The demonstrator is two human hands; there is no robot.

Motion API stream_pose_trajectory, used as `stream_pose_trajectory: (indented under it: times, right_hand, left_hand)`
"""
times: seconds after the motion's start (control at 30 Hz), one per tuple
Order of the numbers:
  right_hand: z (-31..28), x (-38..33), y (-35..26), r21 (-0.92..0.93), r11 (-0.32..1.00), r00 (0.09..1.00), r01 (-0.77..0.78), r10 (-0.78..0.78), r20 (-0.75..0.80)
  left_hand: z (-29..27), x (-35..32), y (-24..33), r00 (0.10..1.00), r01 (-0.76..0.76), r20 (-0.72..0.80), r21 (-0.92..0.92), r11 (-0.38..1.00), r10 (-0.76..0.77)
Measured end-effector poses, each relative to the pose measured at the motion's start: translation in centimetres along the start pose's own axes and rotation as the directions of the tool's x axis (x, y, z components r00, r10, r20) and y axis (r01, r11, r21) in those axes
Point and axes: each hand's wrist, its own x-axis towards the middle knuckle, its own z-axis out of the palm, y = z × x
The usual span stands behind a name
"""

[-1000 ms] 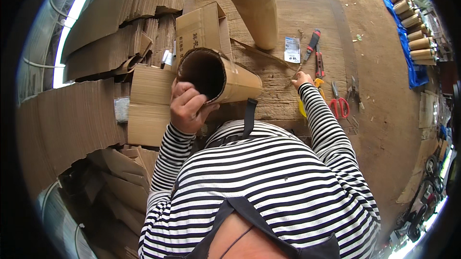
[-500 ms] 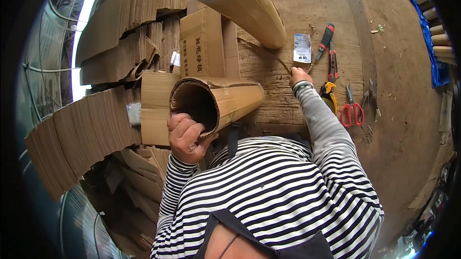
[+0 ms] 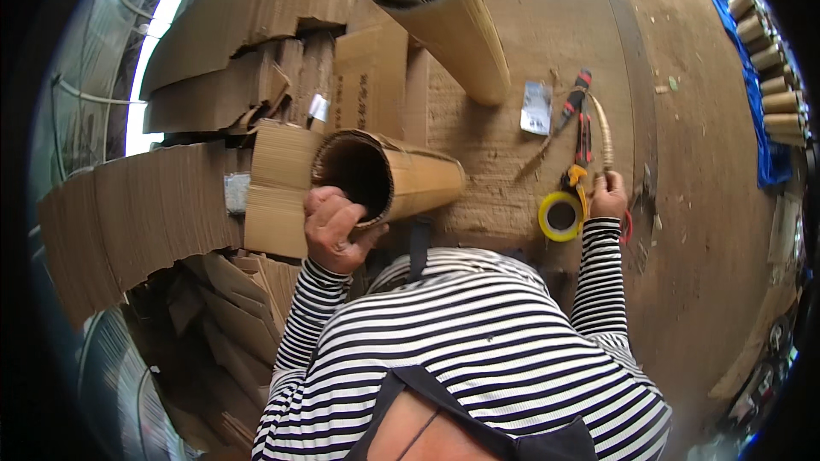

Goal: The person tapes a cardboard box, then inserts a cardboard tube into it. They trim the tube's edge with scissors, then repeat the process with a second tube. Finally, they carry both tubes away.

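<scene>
A tapered cardboard tube (image 3: pixel 431 172) lies on the wooden board with its wide mouth toward my left. My left hand (image 3: pixel 333 226) is closed on the lower rim of that mouth, fingertips partly hidden at the edge. Over on the right, my right hand (image 3: pixel 607 196) pinches one end of a thin tan strip (image 3: pixel 607 132). The strip arches up over the tools and trails back down toward the left; its exact material is hard to tell. Just left of that hand is a yellow tape roll (image 3: pixel 544 218). Red scissors handles (image 3: pixel 629 227) are partly covered by the hand.
A second cardboard tube (image 3: pixel 470 38) lies farther off. Near it are a small white packet (image 3: pixel 536 108), a red-and-black knife (image 3: pixel 578 92) and a red cutter (image 3: pixel 583 140). Flattened cardboard stacks (image 3: pixel 137 226) fill the left side. Several tubes (image 3: pixel 779 102) rest on blue sheeting at the far right.
My right hand has moved right, from the board's middle to beside the tape roll, drawing the strip into an arch. My left hand stays on the tube's rim. The view has shifted slightly.
</scene>
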Motion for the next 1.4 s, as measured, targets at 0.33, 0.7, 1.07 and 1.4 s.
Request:
stream_pose_trajectory:
  times: [0.33,0.7,1.07,1.4]
  right_hand:
    - [10.1,-0.2,-33.3,-0.076,0.263,0.271,0.962,-0.955,0.122]
    - [12.3,-1.1,-36.6,-0.212,0.3,0.367,0.93,-0.772,0.519]
    - [7.9,-5.7,-34.6,0.046,0.396,0.299,0.917,-0.759,0.578]
    - [6.9,-8.0,-34.4,0.044,0.343,0.224,0.938,-0.699,0.679]
  left_hand:
    - [0.0,0.1,-0.5,0.998,-0.014,-0.062,-0.01,1.0,0.013]
    - [0.1,-1.1,-0.5,0.992,-0.043,-0.121,-0.066,0.997,0.035]
    - [0.3,-2.2,0.5,0.989,-0.034,-0.143,-0.047,0.998,0.027]
    - [-1.9,-1.5,-1.3,0.971,0.048,-0.215,-0.239,0.97,-0.101]
